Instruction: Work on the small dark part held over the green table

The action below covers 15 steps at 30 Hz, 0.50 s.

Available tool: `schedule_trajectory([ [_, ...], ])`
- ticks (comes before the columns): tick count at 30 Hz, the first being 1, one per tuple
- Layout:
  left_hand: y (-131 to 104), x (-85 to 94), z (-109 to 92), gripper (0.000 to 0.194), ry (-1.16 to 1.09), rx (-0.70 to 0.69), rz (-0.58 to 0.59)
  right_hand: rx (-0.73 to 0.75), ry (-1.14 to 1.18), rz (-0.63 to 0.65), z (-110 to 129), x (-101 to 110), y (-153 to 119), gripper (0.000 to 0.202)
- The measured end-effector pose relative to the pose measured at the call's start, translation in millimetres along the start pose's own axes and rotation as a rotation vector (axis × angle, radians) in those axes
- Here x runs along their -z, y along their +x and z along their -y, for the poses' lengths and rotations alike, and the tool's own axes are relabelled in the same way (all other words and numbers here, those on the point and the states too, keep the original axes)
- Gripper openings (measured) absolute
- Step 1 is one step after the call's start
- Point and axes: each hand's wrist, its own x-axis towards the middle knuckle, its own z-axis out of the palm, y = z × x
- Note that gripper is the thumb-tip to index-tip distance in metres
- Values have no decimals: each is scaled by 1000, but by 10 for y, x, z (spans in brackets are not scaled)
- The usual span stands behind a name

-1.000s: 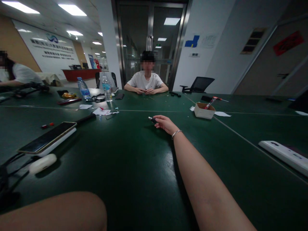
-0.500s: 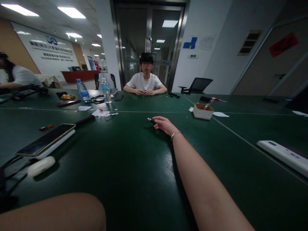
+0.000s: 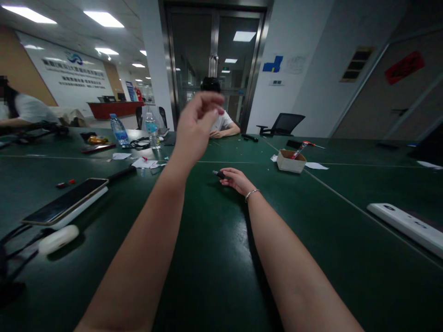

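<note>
My right hand [image 3: 237,180] rests on the green table [image 3: 207,221], fingers closed around a small black object with a shiny tip [image 3: 218,174]. The tip points left and sticks out past my fingers; its exact kind is too small to make out. Raised well above the table, my left hand [image 3: 197,127] is slightly blurred, with bent fingers and a gap between thumb and fingers. Nothing shows in it. It hides part of the person sitting opposite [image 3: 223,123].
Left of my arms lie a phone [image 3: 67,200] on a white block, a white rounded case [image 3: 58,240] and cables. Farther back stand two water bottles [image 3: 152,131]. A small box [image 3: 290,162] holding a red-handled tool and a white power strip [image 3: 406,226] are on the right.
My left arm has swung up from the lower left, bringing the left hand into view in front of the person opposite. My right hand and its object have barely moved.
</note>
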Motion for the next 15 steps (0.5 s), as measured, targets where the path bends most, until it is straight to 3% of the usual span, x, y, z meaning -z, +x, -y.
schedule_trajectory([
  [4, -358, -303, 849, 15, 202, 217, 133, 3, 4, 1, 10, 1, -6, 14],
  [6, -610, -375, 1284, 17, 225, 390, 132, -3, 11, 5, 10, 1, -5, 16],
  [8, -827, -397, 1565, 19, 171, 578, 115, -13, 11, 6, 5, 1, -1, 16],
  [11, -1000, -395, 1678, 23, 26, 666, 156, -13, -2, 10, -5, 1, 7, 15],
  [15, -1030, -403, 1628, 24, -55, 614, 260, -9, -8, 17, 5, -6, -9, 15],
])
